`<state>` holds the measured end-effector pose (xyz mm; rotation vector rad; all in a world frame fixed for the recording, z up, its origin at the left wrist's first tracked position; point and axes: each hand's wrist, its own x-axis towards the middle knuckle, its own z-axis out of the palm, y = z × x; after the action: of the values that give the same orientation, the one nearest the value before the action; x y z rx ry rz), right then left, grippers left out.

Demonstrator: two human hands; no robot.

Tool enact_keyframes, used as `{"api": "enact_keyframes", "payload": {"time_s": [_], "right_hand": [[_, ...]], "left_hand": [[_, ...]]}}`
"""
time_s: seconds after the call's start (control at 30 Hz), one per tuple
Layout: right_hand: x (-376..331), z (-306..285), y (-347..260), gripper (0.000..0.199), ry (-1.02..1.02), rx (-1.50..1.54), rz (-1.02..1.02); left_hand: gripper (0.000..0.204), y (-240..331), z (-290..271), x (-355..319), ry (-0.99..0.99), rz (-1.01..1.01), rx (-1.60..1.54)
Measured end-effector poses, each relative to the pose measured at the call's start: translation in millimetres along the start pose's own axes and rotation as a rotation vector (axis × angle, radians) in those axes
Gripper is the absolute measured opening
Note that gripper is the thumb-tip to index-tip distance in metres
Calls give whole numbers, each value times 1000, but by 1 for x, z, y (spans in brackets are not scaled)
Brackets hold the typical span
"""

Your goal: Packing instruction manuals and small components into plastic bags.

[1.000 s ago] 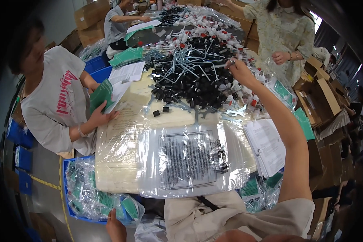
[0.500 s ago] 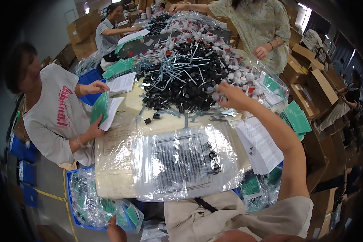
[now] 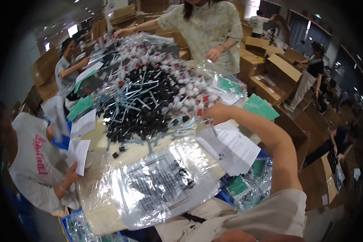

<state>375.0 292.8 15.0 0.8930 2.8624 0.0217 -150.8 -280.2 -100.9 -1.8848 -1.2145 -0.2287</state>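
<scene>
My right hand reaches over the right edge of a large heap of small parts. Its fingers curl down beside white-and-red plastic pieces, next to a small silvery metal piece. What lies in the fingers is too small to make out. Left of it rise black plastic parts with bent metal hex keys on top. Flat metal wrenches lie along the heap's near edge. A clear printed plastic bag lies flat in front of me. My left hand is out of view.
Printed white sheets and green booklets lie at the right. Blue bins of bagged green booklets stand below the table. A person at left holds white paper. Another person's hand is across the heap. Cardboard boxes stand behind.
My view has swung to the right. My right hand has moved lower along the heap's right edge. My left hand has left the picture. The person at left has shifted papers.
</scene>
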Motion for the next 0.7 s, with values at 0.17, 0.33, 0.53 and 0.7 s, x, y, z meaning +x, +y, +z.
{"api": "enact_keyframes", "payload": {"time_s": [0.17, 0.33, 0.53, 0.7], "right_hand": [[-2, 12, -3, 35, 47, -74, 1], [34, 3, -24, 39, 128, -18, -131], [6, -6, -19, 50, 184, 55, 36], [32, -18, -57, 46, 256, 254, 209]], "left_hand": [[37, -100, 176, 27, 146, 559, 1332], [30, -242, 323, 94, 113, 1148, 2766], [34, -156, 291, 135, 116, 1469, 2892], [36, -90, 192, 117, -100, 1971, 2885]]}}
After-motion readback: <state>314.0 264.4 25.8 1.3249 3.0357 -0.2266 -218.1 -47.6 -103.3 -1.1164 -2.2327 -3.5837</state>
